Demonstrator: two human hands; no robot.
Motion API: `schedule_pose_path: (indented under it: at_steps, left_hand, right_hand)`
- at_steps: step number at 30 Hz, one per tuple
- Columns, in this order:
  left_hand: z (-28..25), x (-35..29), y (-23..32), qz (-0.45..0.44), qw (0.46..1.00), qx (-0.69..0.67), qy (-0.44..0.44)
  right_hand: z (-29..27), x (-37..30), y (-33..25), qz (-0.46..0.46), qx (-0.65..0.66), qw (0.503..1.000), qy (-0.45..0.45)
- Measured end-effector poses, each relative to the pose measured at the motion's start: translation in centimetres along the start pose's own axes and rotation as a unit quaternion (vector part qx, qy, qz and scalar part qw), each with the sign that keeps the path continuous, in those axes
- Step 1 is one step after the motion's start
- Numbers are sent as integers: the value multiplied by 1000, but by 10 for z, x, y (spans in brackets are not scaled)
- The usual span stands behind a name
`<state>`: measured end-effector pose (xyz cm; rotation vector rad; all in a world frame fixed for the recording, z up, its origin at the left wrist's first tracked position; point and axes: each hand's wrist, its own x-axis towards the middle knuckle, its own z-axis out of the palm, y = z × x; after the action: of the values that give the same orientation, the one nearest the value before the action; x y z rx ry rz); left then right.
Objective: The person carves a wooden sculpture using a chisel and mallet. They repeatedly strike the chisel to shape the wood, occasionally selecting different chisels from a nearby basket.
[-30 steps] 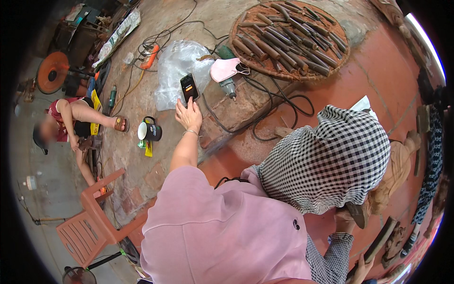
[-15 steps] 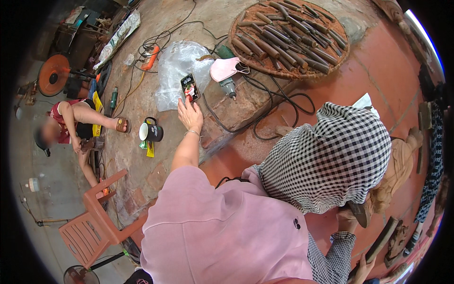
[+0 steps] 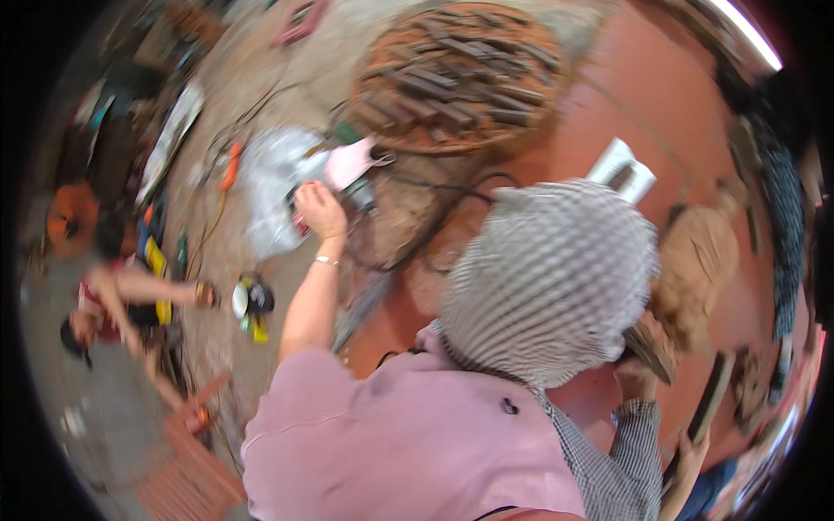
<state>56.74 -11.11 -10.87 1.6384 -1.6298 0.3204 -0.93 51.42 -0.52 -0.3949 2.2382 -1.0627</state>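
My left hand [image 3: 321, 210] reaches out from the pink short sleeve. Its fingers are closed over a dark smartphone [image 3: 298, 217], mostly hidden and blurred, lying on crumpled clear plastic [image 3: 265, 187]. A pink face mask [image 3: 350, 162] lies beside it, over a power tool [image 3: 359, 196]. At the lower right, my right hand [image 3: 691, 456] grips the near end of a long brown piece of wood [image 3: 712, 395]; its forearm leaves at the lower edge. Between my arms bulges black-and-white checked cloth [image 3: 552, 278]. Skin and a brown curved piece [image 3: 650, 349] show beyond a checked cuff.
A round basket [image 3: 556, 87] holds several dark wooden pieces at the top. A mug [image 3: 252, 298] stands left of my arm. A seated person [image 3: 109, 304] and a reddish plastic chair [image 3: 187, 473] are at left. Carved wood [image 3: 695, 269] lies at right; cables cross the floor.
The view has shifted and blurred. My left hand has moved from the phone's near end to cover it, fingers closing from spread. My right hand still grips the wood.
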Motion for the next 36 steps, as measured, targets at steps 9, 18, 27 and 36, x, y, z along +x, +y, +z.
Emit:
schedule_pose_path:
  at_steps: [9,18,27,36]
  left_hand:
    - [30,-31,362,208,755,-391,-483]
    - [148,-140,436,334,679,-80,-648]
    - [221,-148,418,184,578,-188,-773]
    - [-9,-41,561,294,361,-365,-806]
  right_hand:
    - [11,-2,-53,22,-46,998,38]
    - [15,-18,-63,76,-21,995,60]
    - [13,-4,-54,100,-85,991,13]
    - [17,2,-70,62,-86,994,36]
